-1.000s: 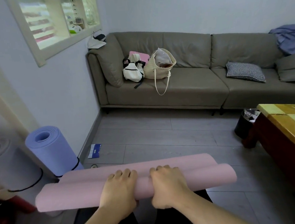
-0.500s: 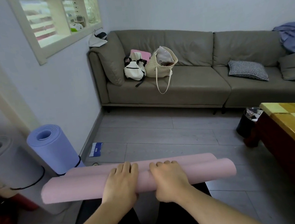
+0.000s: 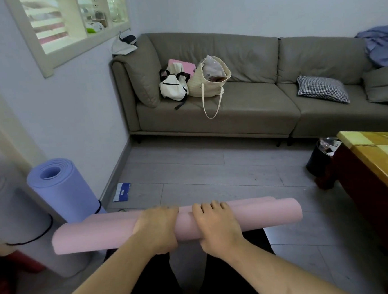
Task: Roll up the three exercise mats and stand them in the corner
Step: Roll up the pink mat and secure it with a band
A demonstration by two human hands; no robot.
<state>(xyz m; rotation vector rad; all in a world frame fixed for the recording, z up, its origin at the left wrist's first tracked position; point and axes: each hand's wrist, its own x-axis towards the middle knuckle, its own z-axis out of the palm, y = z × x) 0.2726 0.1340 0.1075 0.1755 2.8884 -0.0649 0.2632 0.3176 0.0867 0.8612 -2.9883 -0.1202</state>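
**Pink mat: third roll, held across the lap, not yet stood in the corner**

Item: pink mat (image 3: pixel 97 237); lies crosswise in front of the person, above the dark-clad legs; a second, thinner fold or loose edge of the same pink shows just behind the main roll, so the roll appears not fully closed; whether the roll rests on the knees or hangs free cannot be told.

Left hand (image 3: pixel 159 229): laid over the top of the roll near its middle, fingers curled forward over the far side; gripping.

Right hand (image 3: pixel 216 227): just beside the left, same posture, fingers wrapped over the roll; gripping; thumbs hidden beneath.

Already placed: blue mat (image 3: pixel 63 188), rolled, banded, standing against the wall at the left; grey mat (image 3: pixel 9 221), rolled, banded, standing just beside it, partly out of view.

Surroundings: sofa (image 3: pixel 255 108) along the far wall with a tote bag (image 3: pixel 208 80); wooden table (image 3: pixel 382 161) at the right; grey floor (image 3: pixel 202 174).

Handling note, as a judgement: both hands sit close together at the centre, leaving the long ends unguided; spreading the hands wider would likely keep the ends level and stop the roll coning; the loose edge should be drawn tight and pinned under the fingers before lifting; soft foam will probably spring open if released early; no band is visible on this mat.
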